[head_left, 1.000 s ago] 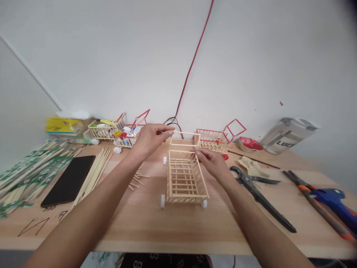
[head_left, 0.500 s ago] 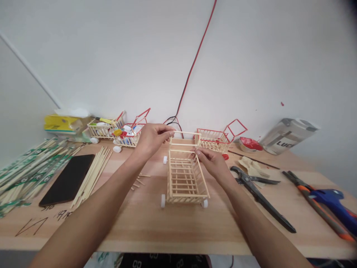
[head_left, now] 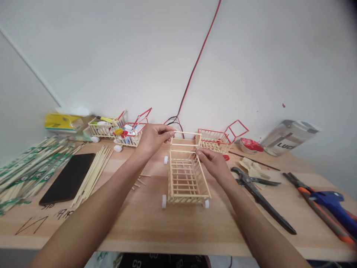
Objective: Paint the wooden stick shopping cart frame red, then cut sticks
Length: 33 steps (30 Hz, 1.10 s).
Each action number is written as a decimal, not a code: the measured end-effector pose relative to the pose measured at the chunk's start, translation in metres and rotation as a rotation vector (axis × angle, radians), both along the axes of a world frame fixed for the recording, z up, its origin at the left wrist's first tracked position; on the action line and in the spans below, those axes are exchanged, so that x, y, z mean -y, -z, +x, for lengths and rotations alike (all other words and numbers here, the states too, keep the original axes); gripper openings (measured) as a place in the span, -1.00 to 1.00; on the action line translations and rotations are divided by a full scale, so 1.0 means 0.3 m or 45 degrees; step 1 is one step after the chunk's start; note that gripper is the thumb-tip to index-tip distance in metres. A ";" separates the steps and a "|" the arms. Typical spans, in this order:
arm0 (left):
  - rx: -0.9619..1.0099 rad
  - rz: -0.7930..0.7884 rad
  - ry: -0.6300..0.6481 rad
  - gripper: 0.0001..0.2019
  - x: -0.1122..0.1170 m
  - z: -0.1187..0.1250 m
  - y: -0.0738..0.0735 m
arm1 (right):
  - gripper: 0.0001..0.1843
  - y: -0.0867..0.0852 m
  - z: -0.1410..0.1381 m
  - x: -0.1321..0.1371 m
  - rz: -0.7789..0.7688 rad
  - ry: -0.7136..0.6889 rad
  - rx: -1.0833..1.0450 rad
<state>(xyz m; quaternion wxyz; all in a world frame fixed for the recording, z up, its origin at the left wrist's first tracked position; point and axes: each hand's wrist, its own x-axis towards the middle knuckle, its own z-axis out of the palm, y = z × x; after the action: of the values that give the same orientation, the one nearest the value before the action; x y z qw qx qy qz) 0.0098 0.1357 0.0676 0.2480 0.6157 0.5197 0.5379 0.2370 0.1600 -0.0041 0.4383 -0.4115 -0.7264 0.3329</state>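
Smooth, pale-grained wooden tabletop runs beneath everything; at its middle stands the stick cart, an open oblong basket of thin, round, straw-coloured sticks, its floor a lattice and its sides rows of slanting bars; squat white wheels show at its two near corners and far left. Right of the cart lie black cutters with long, slim handles; farther right, orange-and-grey pliers lie beside a glossy blue tool. Left of the cart are short stick pieces, then a loose sheaf of bare sticks, a flat black phone and sticks in crinkly green-printed sleeves.

At the cart's far end, the right hand pinches the basket's right corner between thumb and finger; the left hand has thumb and fingertips closed on the left end of the slender handle rail.

Beyond the cart to the right sit crumpled tan paper, a bowl of wet-looking red paint, a bag lettered in black and a red-edged cart; beyond it to the left, two small carts hold rounded, coloured plastic pieces, near a yellow packet; behind all, a thin red-and-black cord climbs the matt white wall.
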 end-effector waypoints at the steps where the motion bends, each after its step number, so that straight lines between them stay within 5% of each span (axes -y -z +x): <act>1: -0.009 -0.003 -0.006 -0.83 0.000 -0.001 0.000 | -0.65 0.000 0.000 0.000 -0.002 0.001 -0.003; 10: -0.041 0.001 0.037 -0.71 0.006 -0.023 0.007 | -0.61 0.003 0.002 -0.003 -0.031 -0.007 -0.013; 21: -0.138 0.249 -0.157 -0.79 0.034 -0.031 0.023 | -0.65 0.031 0.007 -0.006 -0.020 0.029 -0.043; 33: -0.093 0.109 -0.158 -0.78 -0.010 -0.072 0.065 | -0.65 0.037 0.043 0.004 0.162 0.192 0.057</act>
<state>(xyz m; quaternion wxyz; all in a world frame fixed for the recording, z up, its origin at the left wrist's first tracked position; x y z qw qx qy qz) -0.0118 0.1389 0.0481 0.1685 0.6115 0.5421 0.5512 0.2498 0.1590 -0.0153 0.4710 -0.4437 -0.7227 0.2430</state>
